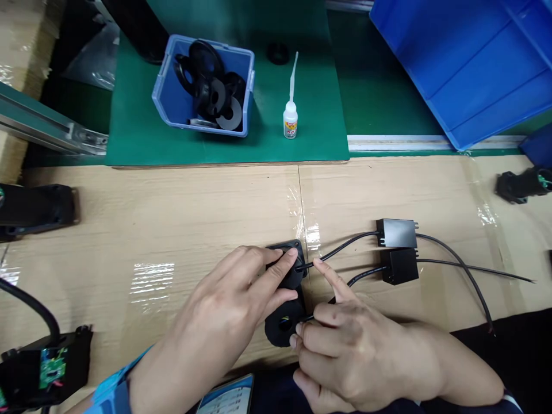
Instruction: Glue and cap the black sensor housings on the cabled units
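My left hand [241,290] is closed on a black round disc [292,280] that sits on a black square-cornered base [297,248]. A black cable [334,251] enters the disc. My right hand [353,351] rests its outstretched index fingertip against this cable, while its other fingers curl inward; what they hold, if anything, is hidden. Just below lies a second black round part [279,330] with a hole showing thin wires. Another black cable [366,275] runs under my right hand towards it. Both cables lead to two black boxes [397,233] on the right.
A blue bin [164,106] of black rings and discs stands on the green mat [267,149], beside a small white dropper bottle [290,121]. A large blue crate [474,63] occupies the upper right. Black housings [43,207] sit left, one with a green circuit board [52,367].
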`<state>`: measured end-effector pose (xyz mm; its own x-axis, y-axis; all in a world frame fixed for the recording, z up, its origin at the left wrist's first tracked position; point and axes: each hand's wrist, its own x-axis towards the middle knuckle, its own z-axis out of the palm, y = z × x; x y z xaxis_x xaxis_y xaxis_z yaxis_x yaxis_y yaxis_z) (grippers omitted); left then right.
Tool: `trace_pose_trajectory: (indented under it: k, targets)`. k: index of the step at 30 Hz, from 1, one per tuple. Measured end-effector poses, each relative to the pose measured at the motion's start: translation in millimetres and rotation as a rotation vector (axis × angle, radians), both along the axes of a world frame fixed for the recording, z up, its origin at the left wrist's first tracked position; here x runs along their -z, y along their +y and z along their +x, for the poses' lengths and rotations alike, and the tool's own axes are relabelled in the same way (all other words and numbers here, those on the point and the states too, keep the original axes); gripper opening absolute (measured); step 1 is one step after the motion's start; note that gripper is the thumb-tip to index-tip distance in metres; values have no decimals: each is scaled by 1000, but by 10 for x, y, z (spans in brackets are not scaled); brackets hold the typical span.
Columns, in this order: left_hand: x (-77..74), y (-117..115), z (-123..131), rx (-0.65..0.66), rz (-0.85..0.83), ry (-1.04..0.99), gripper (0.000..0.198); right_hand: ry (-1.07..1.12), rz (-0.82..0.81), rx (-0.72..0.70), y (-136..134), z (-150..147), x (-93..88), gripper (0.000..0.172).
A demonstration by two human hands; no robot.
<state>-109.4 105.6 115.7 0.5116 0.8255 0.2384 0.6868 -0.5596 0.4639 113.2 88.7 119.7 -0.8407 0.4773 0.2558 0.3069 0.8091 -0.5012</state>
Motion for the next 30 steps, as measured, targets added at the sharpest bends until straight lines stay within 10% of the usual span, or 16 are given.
trace_pose_trajectory:
  k: [9, 18, 30]
  targets:
    - [-78, 160, 60, 88, 70, 172, 42, 84, 149, 123, 72, 69, -125, 25]
    - [-62, 81, 57, 189, 127, 236, 35, -5, 237, 288, 98, 3, 93, 62]
    - [308, 202, -204, 67, -60, -122, 33, -24, 318, 295, 117, -98, 136, 48]
